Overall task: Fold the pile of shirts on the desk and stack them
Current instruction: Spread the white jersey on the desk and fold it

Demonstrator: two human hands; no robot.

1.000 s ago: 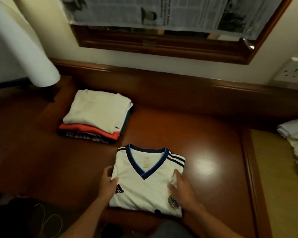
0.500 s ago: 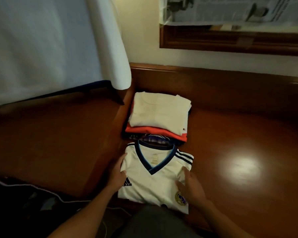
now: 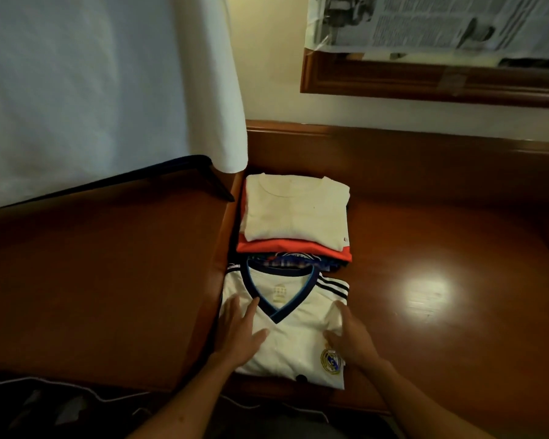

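Folded jersey (image 3: 293, 331): white, smooth knit, folded to a near-rectangle; dark navy V-neck collar with a lighter blue edge, black shoulder stripes at its right corner, a round gold-and-blue crest low on its right side. It lies flat on the desk at the near edge, its collar end just touching the front of the stack.
Stack of folded shirts (image 3: 293, 223): cream ribbed-looking shirt on top with a round neckline, an orange-red layer beneath it, a dark blue patterned layer at the bottom; edges roughly squared.
Desk (image 3: 457, 248): glossy reddish-brown wood with a raised back ledge and a bright lamp reflection to the right of the jersey.
Left hand (image 3: 240, 335): fingers straight and spread, palm flat on the jersey's left half beside the collar; it grasps nothing.
Right hand (image 3: 351, 339): fingers extended and laid flat on the jersey's right half above the crest; it grasps nothing.
White sheet (image 3: 92, 90): matte cloth hanging at upper left, draped over a dark frame.
Newspaper (image 3: 441, 23): taped over a wood-framed panel on the wall.
Change from half a second ago: the left hand has slid from the jersey's left edge up onto its front, and the jersey sits much as before, close under the stack.
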